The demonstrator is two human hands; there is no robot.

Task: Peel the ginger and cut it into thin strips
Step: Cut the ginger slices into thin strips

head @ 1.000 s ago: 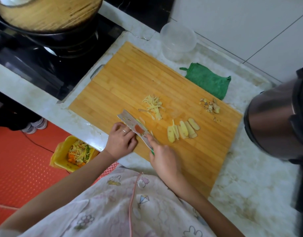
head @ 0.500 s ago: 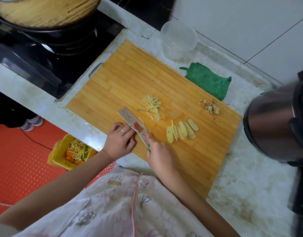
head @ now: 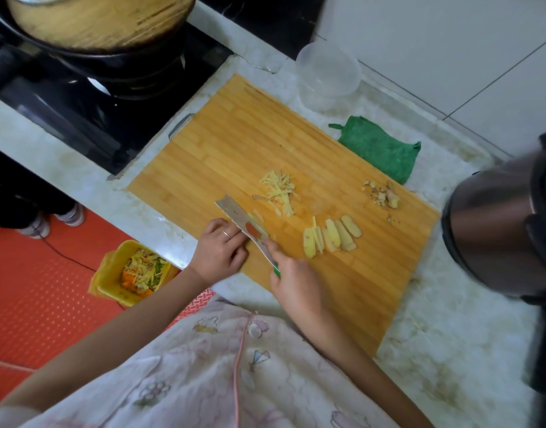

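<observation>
I am watching both hands working at the near edge of the bamboo cutting board (head: 234,156), which is lying on the marble table. The right hand (head: 296,285) is gripping the green handle of the knife (head: 244,225), fingers clenched round it and the forefinger reaching along the blade. The blade is pointing across the board's near left part, with pale bits of ginger sticking to its flat. The left hand (head: 219,251), wearing a ring, is sitting at the board's near edge with its fingers curled and knuckles against the blade. I cannot tell whether it is holding anything underneath.

A fanned row of ginger slices (head: 330,236) is lying in the board's middle, just beside the knife. A small heap of ginger strips (head: 279,191) is lying farther in, and the peelings (head: 383,194) are sitting near the board's right edge.

A green cloth (head: 379,148) is touching the board's far edge, and a clear plastic container (head: 327,72) is standing beyond its far corner. A steel kettle (head: 497,227) is standing right of the board. A yellow bin (head: 111,273) of scraps is standing on the floor, left of and below it.
</observation>
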